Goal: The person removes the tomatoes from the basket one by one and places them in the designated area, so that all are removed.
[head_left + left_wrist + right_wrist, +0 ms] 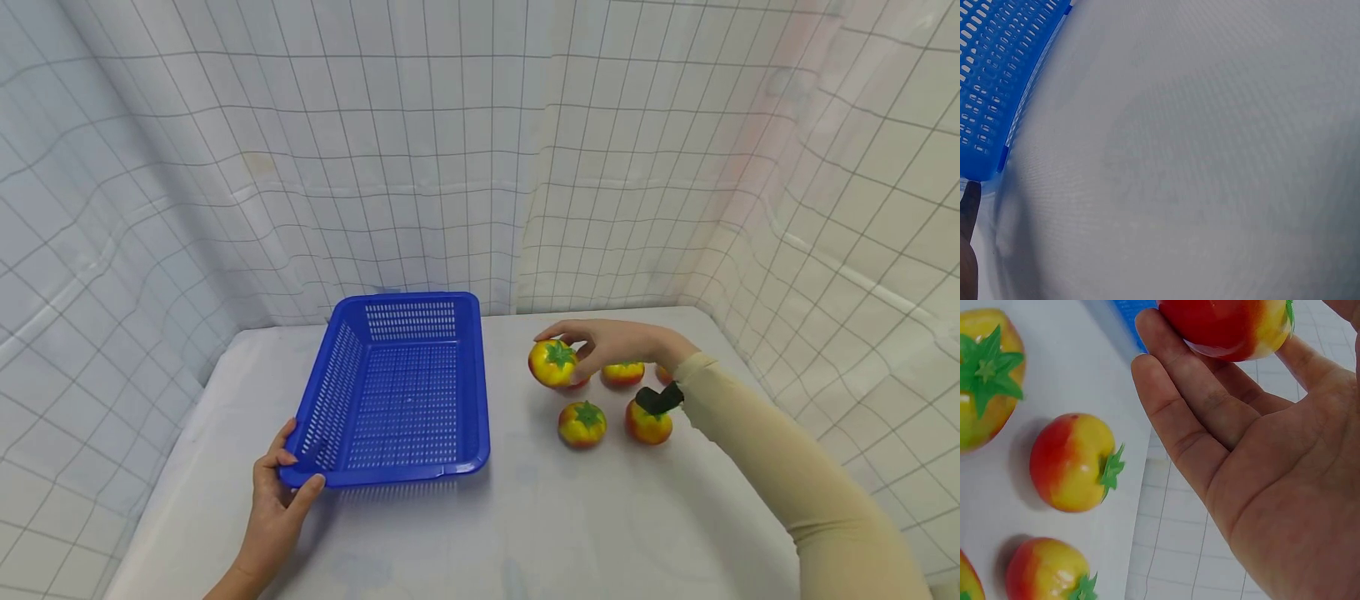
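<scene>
A blue plastic basket [411, 477] with slotted walls sits left of centre on the table. My left hand [273, 508] grips its near left corner, thumb on the near rim and fingers at the left side. In the left wrist view only part of the basket [1007, 81] and a dark bit of a finger [969, 209] show. My right hand [611, 342] holds a red-and-yellow toy tomato [551, 364] with a green star-shaped leaf, right of the basket. The right wrist view shows this tomato [1229, 328] at the fingers, above the table.
More toy tomatoes lie on the white table [570, 533], among them a near one [582, 427], one by the dark wrist strap [647, 425] and one behind the hand [624, 374]. A white gridded curtain [450, 167] encloses the table at the back and sides.
</scene>
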Demonstrator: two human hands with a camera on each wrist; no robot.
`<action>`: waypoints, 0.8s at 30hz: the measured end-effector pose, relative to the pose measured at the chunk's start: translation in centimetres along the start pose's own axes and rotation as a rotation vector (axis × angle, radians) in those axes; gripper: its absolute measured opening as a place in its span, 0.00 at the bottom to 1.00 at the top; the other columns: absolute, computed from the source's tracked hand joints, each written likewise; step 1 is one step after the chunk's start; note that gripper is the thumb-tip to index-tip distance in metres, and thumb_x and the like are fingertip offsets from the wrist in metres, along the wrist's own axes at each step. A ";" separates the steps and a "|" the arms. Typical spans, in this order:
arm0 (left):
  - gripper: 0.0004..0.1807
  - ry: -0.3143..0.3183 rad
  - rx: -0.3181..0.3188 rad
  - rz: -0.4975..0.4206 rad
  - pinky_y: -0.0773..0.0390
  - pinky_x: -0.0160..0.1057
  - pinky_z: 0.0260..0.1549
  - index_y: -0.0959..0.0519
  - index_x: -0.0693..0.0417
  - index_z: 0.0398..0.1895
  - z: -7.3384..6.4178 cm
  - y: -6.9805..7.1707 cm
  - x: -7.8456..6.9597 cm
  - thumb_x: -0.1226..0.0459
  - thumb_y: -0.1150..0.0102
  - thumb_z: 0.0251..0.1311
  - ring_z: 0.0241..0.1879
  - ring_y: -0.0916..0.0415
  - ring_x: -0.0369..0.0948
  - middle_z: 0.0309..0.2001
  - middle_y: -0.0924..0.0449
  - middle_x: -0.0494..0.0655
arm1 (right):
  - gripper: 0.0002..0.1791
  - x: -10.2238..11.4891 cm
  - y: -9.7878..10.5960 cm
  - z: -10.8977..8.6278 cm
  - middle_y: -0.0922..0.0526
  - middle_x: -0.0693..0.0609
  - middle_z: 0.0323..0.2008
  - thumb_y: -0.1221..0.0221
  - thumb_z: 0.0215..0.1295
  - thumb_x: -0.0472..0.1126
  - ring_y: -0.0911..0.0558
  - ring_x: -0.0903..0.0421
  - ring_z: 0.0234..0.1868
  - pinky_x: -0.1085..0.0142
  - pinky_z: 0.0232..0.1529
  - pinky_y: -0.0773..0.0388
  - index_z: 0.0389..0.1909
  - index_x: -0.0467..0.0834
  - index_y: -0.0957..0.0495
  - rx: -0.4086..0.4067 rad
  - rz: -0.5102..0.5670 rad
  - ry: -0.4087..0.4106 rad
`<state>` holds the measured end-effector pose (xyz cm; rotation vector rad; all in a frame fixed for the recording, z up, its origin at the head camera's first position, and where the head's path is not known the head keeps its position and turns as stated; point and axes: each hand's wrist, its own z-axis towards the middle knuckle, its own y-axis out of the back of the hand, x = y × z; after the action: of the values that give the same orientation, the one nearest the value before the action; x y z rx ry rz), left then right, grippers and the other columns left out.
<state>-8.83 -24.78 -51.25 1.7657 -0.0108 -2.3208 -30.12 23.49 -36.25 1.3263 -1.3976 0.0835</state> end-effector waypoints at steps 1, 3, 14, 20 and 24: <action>0.22 -0.001 0.000 0.001 0.35 0.18 0.57 0.50 0.57 0.56 0.0 0.0 0.0 0.77 0.49 0.72 0.77 0.57 0.49 0.82 0.64 0.46 | 0.38 -0.3 0.0 -0.2 0.33 0.56 0.69 0.29 0.59 0.55 0.33 0.51 0.68 0.44 0.67 0.34 0.69 0.74 0.33 -0.006 -0.001 -0.003; 0.22 -0.002 -0.001 0.002 0.35 0.18 0.57 0.49 0.57 0.56 0.0 0.0 0.0 0.77 0.49 0.72 0.77 0.57 0.49 0.82 0.64 0.46 | 0.37 -0.8 0.1 -0.7 0.32 0.56 0.69 0.28 0.58 0.57 0.33 0.51 0.68 0.43 0.67 0.34 0.68 0.75 0.33 -0.020 0.004 -0.011; 0.22 0.002 -0.002 0.021 0.36 0.18 0.57 0.49 0.56 0.57 -0.1 -0.2 -0.1 0.76 0.49 0.73 0.78 0.59 0.48 0.82 0.63 0.44 | 0.38 -3.6 0.6 -3.4 0.32 0.55 0.70 0.28 0.60 0.56 0.32 0.47 0.69 0.44 0.68 0.34 0.69 0.71 0.33 -0.078 0.053 -0.017; 0.22 0.004 -0.005 0.030 0.36 0.18 0.57 0.49 0.56 0.57 0.0 -0.2 -0.1 0.75 0.49 0.73 0.78 0.59 0.49 0.82 0.63 0.45 | 0.36 -5.0 0.7 -4.9 0.34 0.55 0.72 0.30 0.61 0.53 0.39 0.46 0.74 0.39 0.69 0.39 0.70 0.70 0.32 -0.118 0.070 -0.020; 0.22 0.005 -0.004 0.030 0.36 0.17 0.57 0.49 0.56 0.57 -0.1 -0.3 0.0 0.76 0.49 0.73 0.78 0.58 0.49 0.82 0.63 0.43 | 0.36 -5.9 0.7 -6.0 0.34 0.55 0.73 0.31 0.62 0.53 0.40 0.44 0.74 0.38 0.68 0.39 0.70 0.69 0.32 -0.146 0.071 -0.029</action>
<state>-8.81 -24.53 -51.35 1.7572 -0.0319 -2.2940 -28.48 31.65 -37.98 1.1615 -1.4478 0.0092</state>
